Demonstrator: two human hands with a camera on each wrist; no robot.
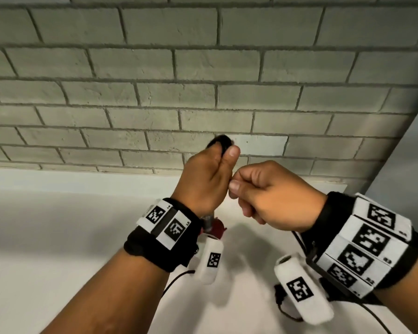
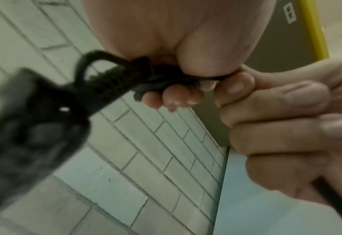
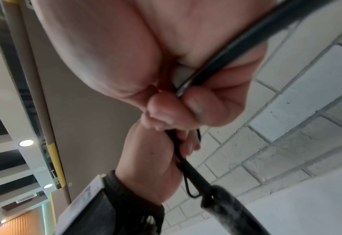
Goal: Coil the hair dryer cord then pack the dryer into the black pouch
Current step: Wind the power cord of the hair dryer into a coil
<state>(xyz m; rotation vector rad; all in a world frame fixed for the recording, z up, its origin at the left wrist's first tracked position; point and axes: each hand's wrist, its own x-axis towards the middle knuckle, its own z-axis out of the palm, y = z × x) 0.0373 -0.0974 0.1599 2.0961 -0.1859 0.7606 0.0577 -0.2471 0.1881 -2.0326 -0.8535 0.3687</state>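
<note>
My left hand [image 1: 223, 162] is raised in front of the wall and grips a bunch of black cord [image 1: 221, 141], whose loop sticks out above the thumb. In the left wrist view the black hair dryer [image 2: 25, 135] hangs blurred below that hand [image 2: 176, 39], its cord [image 2: 166, 81] running into the fingers. My right hand [image 1: 237, 189] touches the left and pinches the cord [image 3: 246, 39], which trails away past the palm [image 3: 125, 55]. The dryer's handle end [image 3: 226, 206] shows under the left hand [image 3: 151, 167]. The black pouch is out of view.
A white tabletop [image 1: 58, 225] lies below both hands, backed by a grey brick wall [image 1: 155, 92]. A plain wall [image 1: 410, 153] closes the right side. A small grey and dark red part [image 1: 212, 225] peeks out under the left wrist; what it is stays unclear.
</note>
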